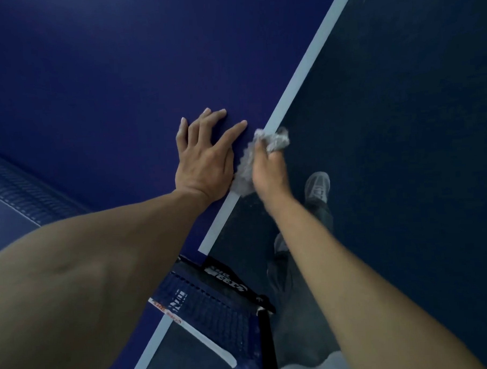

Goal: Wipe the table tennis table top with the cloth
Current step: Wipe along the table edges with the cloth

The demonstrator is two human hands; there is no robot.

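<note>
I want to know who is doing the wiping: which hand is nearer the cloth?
Right. The right hand grips the grey cloth at the white edge line. The left hand lies flat on the blue top just beside the cloth, holding nothing.

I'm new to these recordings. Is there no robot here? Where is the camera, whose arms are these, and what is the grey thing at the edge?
There is no machine. The one picture comes from a camera worn on a person's head, looking down along their two bare arms. The left hand lies flat, fingers spread, on the blue table top. The right hand grips a crumpled grey cloth over the white line along the table's edge. Low in the picture is the net. Beyond the edge are the dark floor and the person's shoe.
</note>
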